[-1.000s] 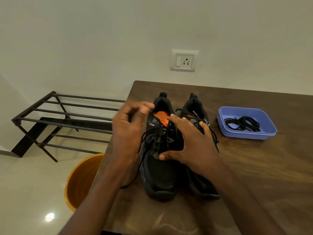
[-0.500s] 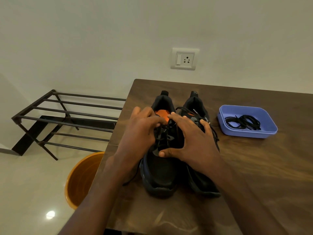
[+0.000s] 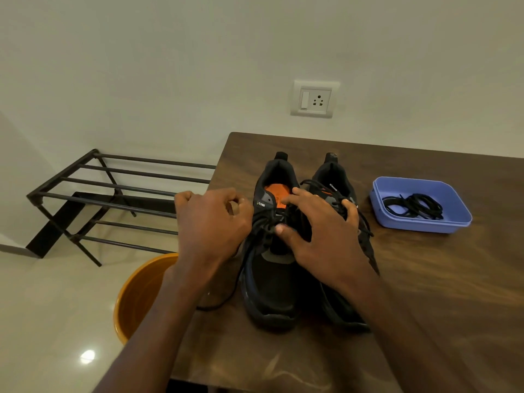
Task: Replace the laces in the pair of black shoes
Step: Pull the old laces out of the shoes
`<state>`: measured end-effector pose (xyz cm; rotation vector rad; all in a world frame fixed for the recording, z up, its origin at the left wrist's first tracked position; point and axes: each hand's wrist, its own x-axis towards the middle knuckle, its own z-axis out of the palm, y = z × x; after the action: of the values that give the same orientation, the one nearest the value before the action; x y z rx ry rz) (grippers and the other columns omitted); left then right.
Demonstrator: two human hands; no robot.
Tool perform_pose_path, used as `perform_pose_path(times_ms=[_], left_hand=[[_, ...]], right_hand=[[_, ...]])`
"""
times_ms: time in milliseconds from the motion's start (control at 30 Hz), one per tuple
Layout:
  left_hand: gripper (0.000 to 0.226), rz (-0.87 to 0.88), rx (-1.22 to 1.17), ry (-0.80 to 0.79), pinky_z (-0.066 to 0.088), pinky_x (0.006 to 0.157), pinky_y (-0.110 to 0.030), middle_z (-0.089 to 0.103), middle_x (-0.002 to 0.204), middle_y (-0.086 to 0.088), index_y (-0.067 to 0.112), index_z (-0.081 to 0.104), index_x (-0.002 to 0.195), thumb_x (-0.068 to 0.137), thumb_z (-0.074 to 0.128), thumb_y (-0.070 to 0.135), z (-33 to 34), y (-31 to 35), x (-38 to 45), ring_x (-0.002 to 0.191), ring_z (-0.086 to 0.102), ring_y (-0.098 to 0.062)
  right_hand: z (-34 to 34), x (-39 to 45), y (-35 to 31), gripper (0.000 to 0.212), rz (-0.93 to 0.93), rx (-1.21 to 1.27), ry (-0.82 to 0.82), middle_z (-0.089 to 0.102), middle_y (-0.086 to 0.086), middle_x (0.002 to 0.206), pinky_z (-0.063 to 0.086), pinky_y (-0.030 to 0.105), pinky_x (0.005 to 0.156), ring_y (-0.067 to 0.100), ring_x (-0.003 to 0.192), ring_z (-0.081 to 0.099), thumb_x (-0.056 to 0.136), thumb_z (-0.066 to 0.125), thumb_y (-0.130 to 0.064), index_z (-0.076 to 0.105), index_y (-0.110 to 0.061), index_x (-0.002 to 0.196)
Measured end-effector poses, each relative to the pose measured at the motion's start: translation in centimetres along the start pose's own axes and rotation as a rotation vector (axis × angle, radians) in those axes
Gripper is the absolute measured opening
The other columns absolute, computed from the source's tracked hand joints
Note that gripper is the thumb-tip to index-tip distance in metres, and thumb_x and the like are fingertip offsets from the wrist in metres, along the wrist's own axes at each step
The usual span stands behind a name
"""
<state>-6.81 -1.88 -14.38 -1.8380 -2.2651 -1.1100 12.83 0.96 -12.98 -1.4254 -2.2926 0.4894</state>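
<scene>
Black shoes [image 3: 272, 279] sit side by side on the wooden table [image 3: 425, 279], toes toward the camera. Left hand [image 3: 212, 222] is curled tight, pinching the lace [image 3: 263, 219] of the left shoe at the shoe's outer side, and a loose end trails down to the table edge. Right hand [image 3: 323, 234] lies spread across both shoes, fingers fairly straight, thumb on the tongue. Over to the right, a blue tray [image 3: 453, 222] holds coiled black laces [image 3: 414, 207].

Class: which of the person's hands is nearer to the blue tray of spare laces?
Right. The right hand rests across both shoes, beside the blue tray; the left hand is beyond the shoes, at the table's far edge.
</scene>
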Motion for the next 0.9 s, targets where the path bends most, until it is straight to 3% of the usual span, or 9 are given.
perform_pose_path(times_ms=[67,100,167,233,367,567,733,800,900], left_hand=[[0.011,0.052,-0.072,-0.034,0.034,0.103,-0.041,0.069,0.081,0.013,0.032,0.071,0.101,0.097,0.062,0.027,0.3,0.0,0.2,0.077,0.062,-0.004],[0.023,0.095,-0.125,-0.091,0.036,0.107,-0.043,0.071,0.107,0.014,0.031,0.069,0.119,0.098,0.061,0.026,0.5,-0.2,0.3,0.097,0.065,-0.006],[0.046,0.199,-0.213,-0.277,0.038,0.114,-0.053,0.051,0.149,0.015,0.036,0.053,0.143,0.098,0.057,0.028,0.9,-0.7,0.5,0.135,0.05,-0.011],[0.059,0.221,-0.221,-0.459,0.027,0.12,-0.061,0.031,0.163,0.021,0.048,0.035,0.151,0.095,0.049,0.034,1.1,-0.8,0.4,0.151,0.031,-0.012],[0.062,0.23,-0.201,-0.509,0.021,0.122,-0.06,0.033,0.159,0.021,0.048,0.034,0.15,0.094,0.061,0.05,1.2,-1.0,0.3,0.145,0.036,-0.006],[0.075,0.241,-0.311,-0.467,0.05,0.106,-0.032,0.047,0.141,0.016,0.038,0.043,0.137,0.077,0.085,0.051,1.4,-0.7,0.8,0.125,0.053,-0.006],[0.071,0.238,-0.362,-0.447,0.047,0.098,-0.014,0.046,0.137,0.017,0.035,0.043,0.136,0.079,0.086,0.041,1.6,-0.8,0.6,0.121,0.054,-0.003],[0.07,0.235,-0.371,-0.435,0.049,0.098,-0.016,0.046,0.137,0.016,0.033,0.044,0.136,0.08,0.085,0.036,1.7,-0.8,0.6,0.12,0.055,-0.003],[0.071,0.212,-0.367,-0.435,0.045,0.092,-0.006,0.046,0.137,0.016,0.033,0.044,0.135,0.078,0.087,0.037,1.6,-0.7,0.6,0.12,0.054,-0.001]], right_hand=[[0.7,0.3,-0.6,0.04,0.017,-0.044,0.102,0.04,-0.014,0.16,-0.006,0.055,0.123,0.009,0.15,0.031,0.101,0.055,-0.045,0.052,-0.041,0.141],[1.1,0.4,-1.0,0.036,0.019,-0.089,0.133,0.043,-0.012,0.158,-0.003,0.057,0.123,0.011,0.149,0.033,0.102,0.054,-0.042,0.056,-0.04,0.138],[1.7,0.8,-1.7,0.033,0.028,-0.173,0.141,0.045,-0.006,0.156,0.001,0.062,0.122,0.016,0.15,0.033,0.101,0.055,-0.038,0.061,-0.037,0.133],[2.1,1.1,-2.1,0.029,0.044,-0.214,0.138,0.047,-0.003,0.154,0.003,0.063,0.122,0.019,0.148,0.036,0.099,0.059,-0.035,0.066,-0.034,0.127],[2.3,1.3,-1.8,0.017,0.029,-0.161,0.284,0.059,-0.003,0.139,0.013,0.061,0.122,0.017,0.132,0.052,0.091,0.069,-0.029,0.076,-0.029,0.107],[1.7,0.2,-0.8,0.01,0.171,0.07,0.508,0.059,-0.007,0.126,0.036,0.054,0.112,0.012,0.12,0.056,0.087,0.073,-0.027,0.074,-0.028,0.097],[1.5,0.5,-1.2,0.039,-0.055,-0.169,0.353,0.033,-0.006,0.162,0.019,0.058,0.121,0.018,0.152,0.028,0.092,0.065,-0.028,0.063,-0.032,0.131],[2.0,1.1,-1.5,0.035,-0.074,-0.194,0.277,0.029,-0.012,0.164,0.006,0.055,0.122,0.014,0.154,0.022,0.094,0.065,-0.03,0.065,-0.034,0.128],[2.5,1.5,-1.2,0.015,-0.05,-0.159,0.306,0.046,-0.01,0.153,0.008,0.056,0.121,0.014,0.146,0.036,0.089,0.073,-0.025,0.075,-0.031,0.103]])
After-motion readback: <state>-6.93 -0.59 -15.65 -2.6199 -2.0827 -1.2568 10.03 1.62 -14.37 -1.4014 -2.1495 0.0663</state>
